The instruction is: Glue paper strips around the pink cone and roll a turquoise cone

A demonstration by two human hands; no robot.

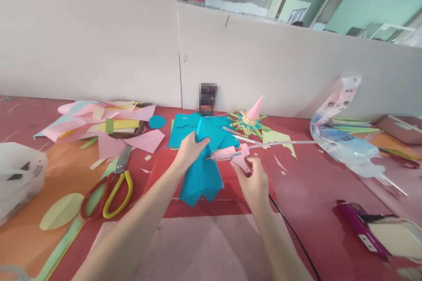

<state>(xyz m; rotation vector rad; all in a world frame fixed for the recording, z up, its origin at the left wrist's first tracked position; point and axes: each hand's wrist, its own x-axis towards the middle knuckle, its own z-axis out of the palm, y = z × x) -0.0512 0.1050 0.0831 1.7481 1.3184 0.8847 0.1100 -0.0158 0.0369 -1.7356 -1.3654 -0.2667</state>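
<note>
My left hand [191,150] grips a blue paper cone [201,180] near its upper part, thumb on the front. The cone's point is at the top and its lower edge is cut in a zigzag. In my right hand [252,180] is a pink hot glue gun [233,154], held by its handle with fingers wrapped round it. Its nozzle points left and is at the cone's surface; whether it touches I cannot tell. A clear glue stick [283,143] runs out of the gun's back. Behind the cone lie blue paper sheets [184,129] with cut edges.
Scissors [121,184] with red and yellow handles lie left, near paper scraps [75,125] and a white plastic bag [20,180]. A pink cone on a woven green base [253,116] stands behind. Right are a plastic wrapper [346,140], a purple power strip [361,228] and the gun's black cord [293,230].
</note>
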